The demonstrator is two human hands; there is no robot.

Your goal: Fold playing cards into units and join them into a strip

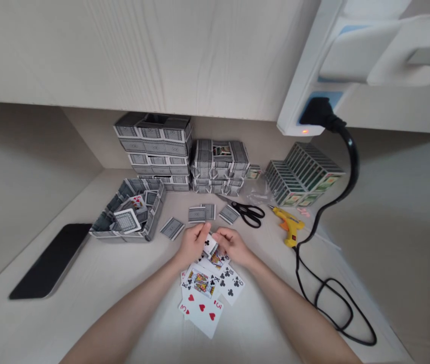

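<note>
phone [50, 260] flat black slab, far left | card tray [129, 218] boxy, patterned backs | my left hand [192, 244] and right hand [233, 245] both pinched on one small folded card [210, 245], above glossy face-up cards [207, 293] on pale woodgrain desk [86, 303] | scissors [248, 213] black | glue gun [288, 225] yellow plastic

Soft, even, fairly bright light fills the scene, seemingly from behind and above the wearer, with no harsh glare on the pale desk [86, 303]. Under the overhanging cabinet [142, 50], from ten to two o'clock, the recess is dimmer and faint shadows sit behind the stacks. Wide-angle distortion bows the edges, most at three and nine o'clock. The centre is reasonably sharp; the hands may be slightly motion-blurred.
</note>
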